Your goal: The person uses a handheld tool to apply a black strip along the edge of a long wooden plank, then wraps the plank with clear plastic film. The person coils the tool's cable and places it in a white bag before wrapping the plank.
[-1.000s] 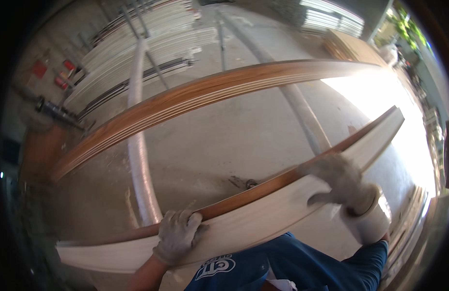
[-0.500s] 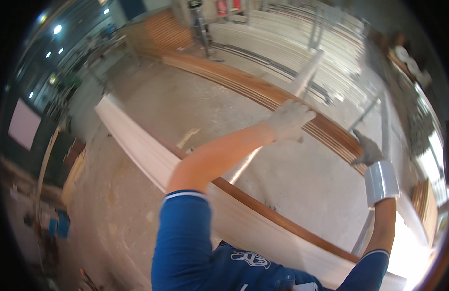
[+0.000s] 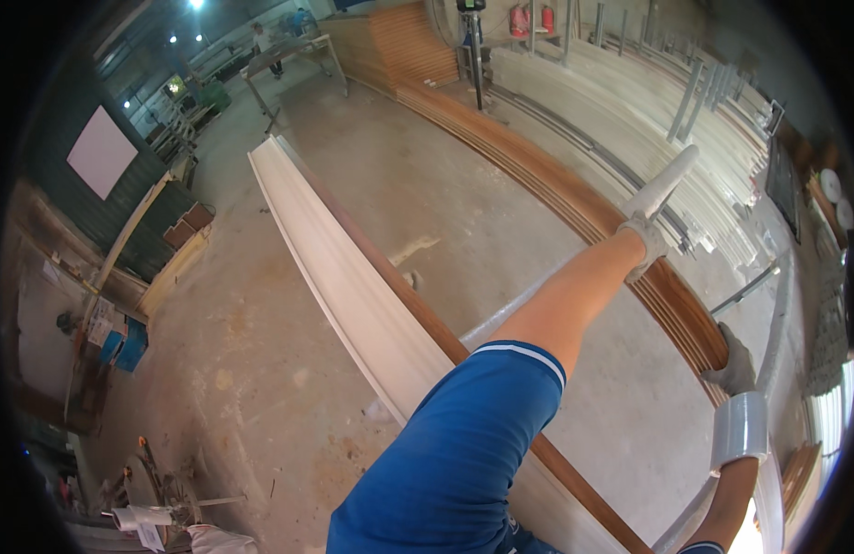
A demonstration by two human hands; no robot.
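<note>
Two grey-gloved hands are on a long stack of thin brown boards (image 3: 662,295) that bends across the view. My left hand (image 3: 647,246) is curled over the stack beside a pale rack bar; its fingertips are partly hidden. At the near right end of the stack, my right hand (image 3: 733,362) grips the boards, thumb on the near side and fingers on the far side. A roll of clear film (image 3: 739,430) sits around my right wrist. A long white moulded panel (image 3: 353,272) with a brown edge lies in front of me, partly under my left arm.
A pale tubular bar (image 3: 662,185) sticks out past the stack. Beyond it lie many long white profiles (image 3: 612,102) among metal posts. More brown boards (image 3: 413,46) are piled at the back. A table (image 3: 284,57) stands far off, with a person (image 3: 263,44) near it.
The view has shifted, so the stack and panel appear farther right and more of the floor at left shows. My left arm reaches straighter, and its hand has curled more around the boards.
</note>
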